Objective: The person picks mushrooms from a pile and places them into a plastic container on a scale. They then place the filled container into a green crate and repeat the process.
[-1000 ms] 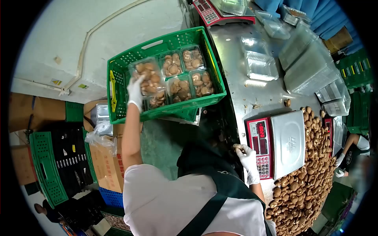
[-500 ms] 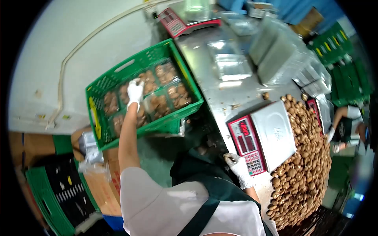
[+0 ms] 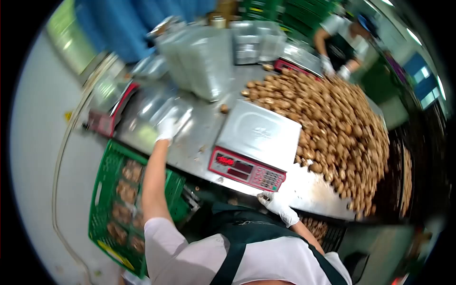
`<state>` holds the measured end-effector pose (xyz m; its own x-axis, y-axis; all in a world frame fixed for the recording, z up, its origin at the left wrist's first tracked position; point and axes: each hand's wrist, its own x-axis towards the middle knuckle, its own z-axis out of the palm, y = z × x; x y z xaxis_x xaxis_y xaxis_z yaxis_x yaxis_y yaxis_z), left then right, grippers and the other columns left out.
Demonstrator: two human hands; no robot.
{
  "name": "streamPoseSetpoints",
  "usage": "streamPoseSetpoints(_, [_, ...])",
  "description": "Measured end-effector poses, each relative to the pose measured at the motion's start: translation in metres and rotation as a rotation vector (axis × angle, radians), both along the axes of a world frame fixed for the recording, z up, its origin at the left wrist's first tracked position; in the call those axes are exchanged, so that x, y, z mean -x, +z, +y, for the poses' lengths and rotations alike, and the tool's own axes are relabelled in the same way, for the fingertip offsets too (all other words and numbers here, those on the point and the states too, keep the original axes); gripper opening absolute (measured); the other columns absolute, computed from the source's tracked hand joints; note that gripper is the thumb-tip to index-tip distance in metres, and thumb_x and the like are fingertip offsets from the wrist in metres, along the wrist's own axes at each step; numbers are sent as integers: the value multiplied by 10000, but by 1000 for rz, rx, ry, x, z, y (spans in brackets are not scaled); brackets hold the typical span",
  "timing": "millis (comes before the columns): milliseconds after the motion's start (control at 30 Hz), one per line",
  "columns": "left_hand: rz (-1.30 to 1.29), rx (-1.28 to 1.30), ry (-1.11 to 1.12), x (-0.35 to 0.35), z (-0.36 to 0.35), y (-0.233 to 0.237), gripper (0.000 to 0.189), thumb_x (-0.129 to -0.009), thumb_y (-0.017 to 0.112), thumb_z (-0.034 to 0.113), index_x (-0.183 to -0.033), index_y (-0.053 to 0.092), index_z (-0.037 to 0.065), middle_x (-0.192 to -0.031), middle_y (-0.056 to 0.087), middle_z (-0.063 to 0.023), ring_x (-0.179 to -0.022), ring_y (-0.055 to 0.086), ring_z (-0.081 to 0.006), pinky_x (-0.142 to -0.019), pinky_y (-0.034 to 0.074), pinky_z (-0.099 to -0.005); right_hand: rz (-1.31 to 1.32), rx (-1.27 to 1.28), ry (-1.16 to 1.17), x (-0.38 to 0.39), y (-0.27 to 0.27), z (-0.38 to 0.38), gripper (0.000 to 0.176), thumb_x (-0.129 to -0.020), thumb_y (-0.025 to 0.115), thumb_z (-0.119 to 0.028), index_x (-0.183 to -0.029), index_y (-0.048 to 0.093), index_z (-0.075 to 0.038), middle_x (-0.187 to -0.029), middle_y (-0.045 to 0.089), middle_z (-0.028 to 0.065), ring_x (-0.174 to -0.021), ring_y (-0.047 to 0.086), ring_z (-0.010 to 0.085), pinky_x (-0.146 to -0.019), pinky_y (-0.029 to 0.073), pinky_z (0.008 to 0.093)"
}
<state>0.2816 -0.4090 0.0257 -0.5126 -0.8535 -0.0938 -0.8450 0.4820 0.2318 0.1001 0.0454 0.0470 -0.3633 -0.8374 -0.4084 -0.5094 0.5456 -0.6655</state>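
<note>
The gloved left hand (image 3: 167, 128) is reaching onto a clear tray (image 3: 159, 108), its grip too blurred to tell. The right hand (image 3: 275, 203) is resting curled below the scale (image 3: 256, 137), contents indiscernible.

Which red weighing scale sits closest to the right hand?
The red-fronted scale with the bare steel platter, right beside the gloved right hand; the other red scale sits far left.

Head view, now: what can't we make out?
Head view only:
scale display: digits blurred, unreadable.
left hand on clear trays: motion blur hides whether it grips one.
right hand below the display: fingers too small to tell open or shut.
green crate: packs partly behind the left arm.
</note>
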Motion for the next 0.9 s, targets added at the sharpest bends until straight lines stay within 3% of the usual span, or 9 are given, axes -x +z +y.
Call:
streamPoseSetpoints(33, [197,192,-136,-13,-36,-56,444,-824,513,472,-859,695,68,-911,649,-194,-861,611,-379,-772,472,-446,-95,9,-91,4,-15,12,187,-856,631,-213,-966,677,-70,-785,677,105,-739,676,194,-669,526,314])
streamPoseSetpoints(100, [341,127,-196,-18,-48,-53,383,-795,603,414,-869,697,50,-857,650,-202,-810,614,-382,-727,474,-441,31,177,-103,4,-23,31,196,-858,621,-222,-988,675,-87,-830,681,115,-778,676,249,-701,527,334])
streamPoseSetpoints(167, [160,-7,-179,-14,-41,-11,303,-787,629,317,-872,688,32,-801,644,-207,-744,630,-355,-661,462,-414,30,78,-193,3,-26,42,210,-858,610,-243,-1001,677,-105,-860,679,124,-790,662,291,-724,522,343])
streamPoseSetpoints(267, [338,-387,-29,-33,-104,-60,186,-816,646,155,-847,698,-21,-636,613,-19,-543,540,-95,-497,420,-283,26,35,-277,0,-31,54,263,-853,576,-311,-1009,681,-127,-854,675,140,-772,650,311,-745,517,371])
streamPoseSetpoints(433, [394,-421,111,-20,-108,-43,117,-826,580,75,-754,641,6,-599,547,-5,-477,474,-99,-441,378,-280,-16,-9,-290,6,-26,57,279,-843,551,-298,-1035,661,-127,-879,676,136,-800,642,322,-778,497,398])
streamPoseSetpoints(567, [397,-412,172,-4,-67,-3,123,-801,592,57,-684,571,28,-591,531,-4,-468,469,-105,-424,379,-274,-68,6,-293,19,-28,56,260,-839,551,-296,-1000,667,-126,-849,675,139,-781,643,320,-758,497,394])
streamPoseSetpoints(633, [339,-258,52,-18,-87,-23,154,-768,628,56,-647,533,49,-596,535,-12,-488,492,-111,-430,396,-279,-43,47,-287,27,-30,57,257,-807,537,-299,-939,675,-127,-818,662,155,-774,635,340,-730,497,409])
streamPoseSetpoints(800, [41,220,83,-15,-63,13,205,-740,715,201,-742,610,25,-658,619,-93,-589,579,-223,-591,467,-371,54,87,-387,64,-30,64,254,-808,552,-307,-945,683,-138,-791,672,128,-714,644,309,-707,514,376])
streamPoseSetpoints(900, [519,423,430,-17,-53,43,339,-787,709,353,-836,658,22,-785,658,-110,-720,597,-254,-691,468,-369,164,65,-543,100,-33,69,236,-809,552,-303,-925,695,-156,-784,675,122,-719,652,292,-694,519,383])
